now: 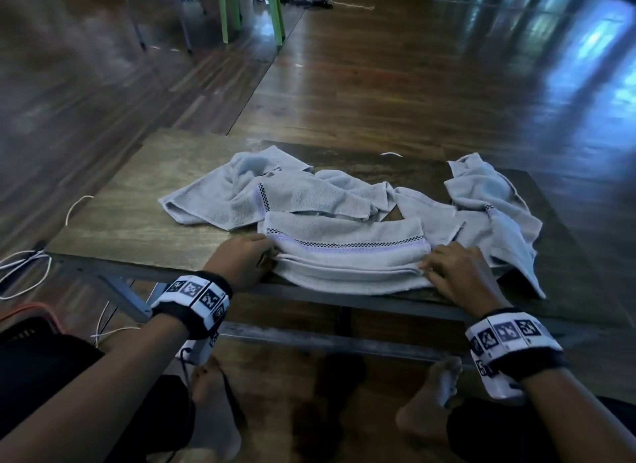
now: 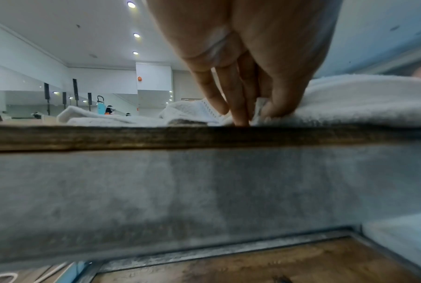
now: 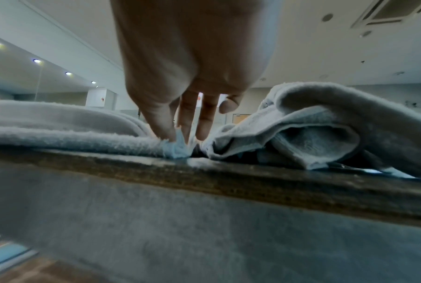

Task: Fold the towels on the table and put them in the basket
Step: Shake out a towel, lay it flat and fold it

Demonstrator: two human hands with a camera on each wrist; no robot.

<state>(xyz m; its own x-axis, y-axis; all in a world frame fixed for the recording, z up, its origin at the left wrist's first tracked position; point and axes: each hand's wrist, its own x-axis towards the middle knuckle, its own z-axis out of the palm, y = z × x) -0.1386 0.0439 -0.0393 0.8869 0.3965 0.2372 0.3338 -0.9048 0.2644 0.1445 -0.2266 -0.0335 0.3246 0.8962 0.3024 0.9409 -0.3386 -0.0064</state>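
Both hands pinch the folded towel (image 1: 347, 256) low in the frame: left hand (image 1: 241, 261) at its left end, right hand (image 1: 459, 273) at its right, flat on the surface (image 1: 137, 221).

- A green chair (image 1: 253, 9) stands on the wooden floor, far beyond the grip.
- White cables (image 1: 20, 273) trail left of it.
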